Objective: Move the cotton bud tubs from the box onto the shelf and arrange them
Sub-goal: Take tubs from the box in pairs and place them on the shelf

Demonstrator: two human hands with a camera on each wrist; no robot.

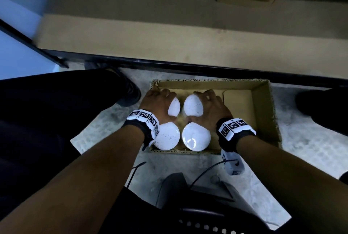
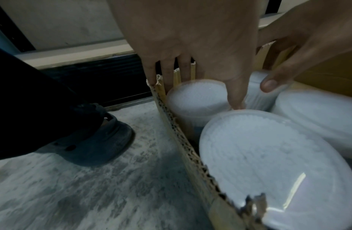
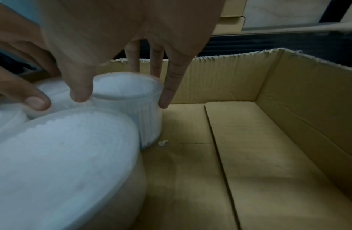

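A: Head view, item one: cardboard box (image 1: 263, 105) on the floor, open top, four cotton bud tubs standing upright in its left half in two rows. Right half of the box floor bare.

B: Hands?

A: Both forearms reach down and forward into the box, palms down. Left hand (image 1: 155, 104) over the far-left tub (image 1: 174, 107), fingers spread down its far and outer side, thumb on the inner side. Right hand (image 1: 211, 108) likewise over the far-right tub (image 1: 193, 105).

B: Grip state?

A: Left wrist view: fingers (image 2: 167, 73) pass between the tub (image 2: 196, 99) and the box wall, thumb (image 2: 237, 93) pointing down against its near side; the hand is curled round the tub. Right wrist view: thumb (image 3: 80, 88) and fingers (image 3: 169, 93) bracket the tub (image 3: 132, 99), tips touching its ribbed side; grasping it.

B: Remaining stock?

A: Near-left tub (image 1: 167, 135) and near-right tub (image 1: 195, 136), untouched, below the wrists. Shelf (image 1: 169, 32) just beyond the box.
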